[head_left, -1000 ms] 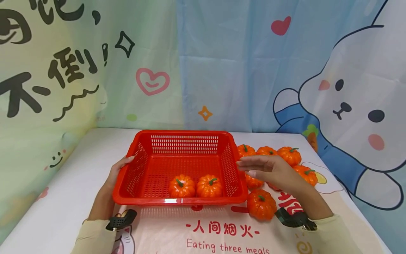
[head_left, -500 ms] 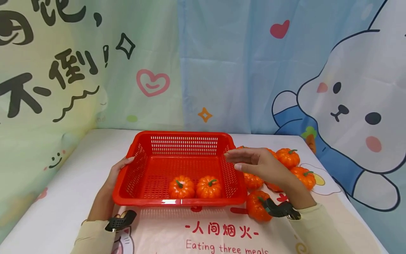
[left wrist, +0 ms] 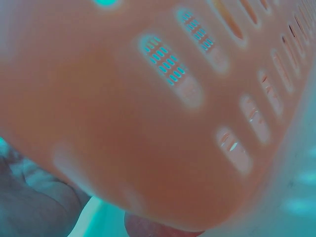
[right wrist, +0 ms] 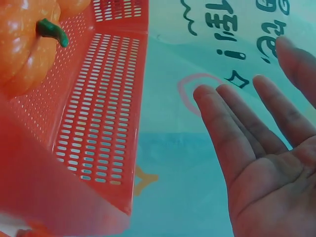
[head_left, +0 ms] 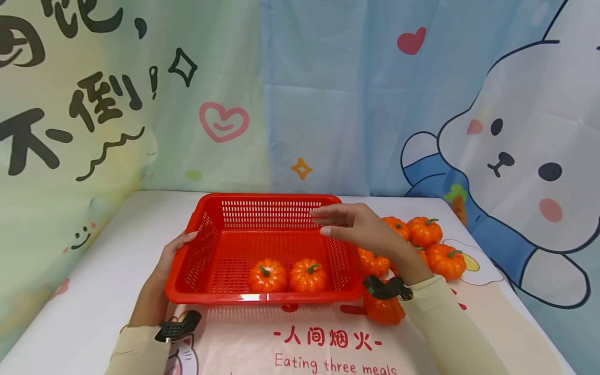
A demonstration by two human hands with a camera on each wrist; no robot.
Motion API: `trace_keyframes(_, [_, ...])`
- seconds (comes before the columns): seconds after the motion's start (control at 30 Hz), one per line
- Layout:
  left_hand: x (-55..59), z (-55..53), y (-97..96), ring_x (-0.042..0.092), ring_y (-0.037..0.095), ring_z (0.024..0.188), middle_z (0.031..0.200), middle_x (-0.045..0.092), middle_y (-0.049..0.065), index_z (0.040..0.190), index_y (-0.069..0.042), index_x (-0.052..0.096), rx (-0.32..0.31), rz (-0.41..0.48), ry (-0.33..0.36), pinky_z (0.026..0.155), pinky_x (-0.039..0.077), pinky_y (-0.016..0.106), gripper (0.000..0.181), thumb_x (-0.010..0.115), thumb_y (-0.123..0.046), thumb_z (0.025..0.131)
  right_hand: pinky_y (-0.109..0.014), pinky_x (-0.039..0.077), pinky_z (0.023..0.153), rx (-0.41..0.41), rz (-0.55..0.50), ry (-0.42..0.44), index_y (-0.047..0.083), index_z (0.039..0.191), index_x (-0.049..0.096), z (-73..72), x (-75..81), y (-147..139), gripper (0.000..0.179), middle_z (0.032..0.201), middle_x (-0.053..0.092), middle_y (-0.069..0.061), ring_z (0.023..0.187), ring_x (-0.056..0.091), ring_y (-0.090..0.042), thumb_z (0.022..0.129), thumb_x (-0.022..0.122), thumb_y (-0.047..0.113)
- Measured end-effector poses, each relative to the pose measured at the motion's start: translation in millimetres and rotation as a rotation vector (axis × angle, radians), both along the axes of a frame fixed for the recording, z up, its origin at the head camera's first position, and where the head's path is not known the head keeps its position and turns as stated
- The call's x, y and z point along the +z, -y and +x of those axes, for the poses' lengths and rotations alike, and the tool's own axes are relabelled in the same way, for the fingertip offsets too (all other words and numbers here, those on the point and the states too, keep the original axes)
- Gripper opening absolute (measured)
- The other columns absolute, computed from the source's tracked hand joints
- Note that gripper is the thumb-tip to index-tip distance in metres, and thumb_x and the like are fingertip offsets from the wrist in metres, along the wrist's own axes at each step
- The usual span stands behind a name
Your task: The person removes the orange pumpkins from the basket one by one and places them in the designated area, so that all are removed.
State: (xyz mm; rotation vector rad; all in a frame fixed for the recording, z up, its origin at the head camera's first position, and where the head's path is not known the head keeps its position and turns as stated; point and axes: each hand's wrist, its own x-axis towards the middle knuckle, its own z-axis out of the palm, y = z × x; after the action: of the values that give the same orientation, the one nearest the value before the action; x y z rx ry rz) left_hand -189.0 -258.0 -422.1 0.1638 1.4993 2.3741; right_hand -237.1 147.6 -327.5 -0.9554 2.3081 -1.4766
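Observation:
A red plastic basket (head_left: 281, 298) with slotted walls stands in the middle of the table, and two small orange pumpkins (head_left: 267, 275) with green stems sit side by side at its near side. My left hand (head_left: 170, 255) holds the basket by its left side, the tip of one digit on the rim. In the left wrist view the basket wall (left wrist: 123, 123) fills most of the picture, with part of the hand and a fingertip below it. Over the basket's right rim is my right hand (head_left: 361, 226), fingers extended and nothing in it; the right wrist view shows its spread fingers and bare palm.
Several more orange pumpkins (head_left: 424, 232) lie on the table right of the basket, some partly hidden behind the right arm. One pumpkin (head_left: 383, 308) sits by the basket's near right corner. A printed mat (head_left: 328, 359) covers the table's front. Printed cloth (head_left: 319, 104) hangs behind.
My right hand has moved left and slightly upward, from beside the basket's right wall to over its right rim. The left hand, basket and pumpkins have stayed put.

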Motion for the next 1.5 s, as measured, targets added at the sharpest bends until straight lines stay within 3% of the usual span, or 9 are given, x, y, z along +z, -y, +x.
trace_keyframes(0.3, [0.0,-3.6,1.9,0.066,0.021,0.1,0.114,0.063,0.002,0.141,-0.018,0.02,-0.046,0.075,-0.008,0.091,0.048,0.046,0.038,0.027,-0.028,0.105,-0.036,0.051,0.092,0.126,0.035,0.025,0.005,0.133,0.059,-15.5,0.4,24,0.043,0.128,0.062,-0.008,0.118,0.059,-0.024,0.092,0.068,0.016])
trace_keyframes(0.47, [0.0,-2.9,1.9,0.066,0.021,0.101,0.115,0.062,0.001,0.142,-0.018,0.02,-0.025,0.05,-0.004,0.092,0.046,0.047,0.04,0.029,-0.029,0.105,-0.036,0.051,0.092,0.215,0.058,0.076,0.004,0.133,0.058,-22.9,-2.8,41,0.044,0.128,0.062,-0.008,0.115,0.06,-0.022,0.092,0.068,0.014])
trace_keyframes(0.8, [-0.2,-2.5,1.6,0.066,0.022,0.102,0.116,0.061,0.001,0.144,-0.02,0.019,-0.006,0.019,0.021,0.093,0.042,0.05,0.042,0.03,-0.031,0.105,-0.032,0.051,0.092,0.378,0.139,0.079,0.007,0.133,0.059,-35.2,-18.3,71,0.042,0.13,0.061,-0.004,0.115,0.061,-0.021,0.092,0.067,0.012])
trace_keyframes(1.0, [0.5,-1.9,1.4,0.065,0.022,0.102,0.117,0.06,0.002,0.145,-0.019,0.017,0.002,0.009,0.014,0.093,0.042,0.05,0.044,0.029,-0.031,0.105,-0.032,0.051,0.092,0.403,0.152,0.143,0.011,0.132,0.06,-38.9,-28.0,89,0.041,0.126,0.063,0.0,0.117,0.059,-0.021,0.092,0.068,0.013])
trace_keyframes(1.27, [0.1,-1.8,1.1,0.066,0.023,0.102,0.115,0.061,0.001,0.143,-0.017,0.02,0.009,-0.02,0.026,0.093,0.042,0.051,0.043,0.031,-0.032,0.104,-0.031,0.05,0.093,0.388,0.194,0.223,0.008,0.131,0.061,-47.2,-42.0,100,0.042,0.125,0.064,-0.005,0.121,0.056,-0.03,0.09,0.069,0.013])
trace_keyframes(1.5, [-1.1,-2.1,1.4,0.065,0.025,0.104,0.115,0.061,0.002,0.144,-0.018,0.02,0.029,-0.038,0.022,0.092,0.043,0.051,0.044,0.033,-0.033,0.104,-0.03,0.048,0.095,0.338,0.273,0.251,0.008,0.132,0.06,-55.3,-48.8,101,0.043,0.13,0.061,-0.012,0.111,0.061,-0.014,0.09,0.07,0.014])
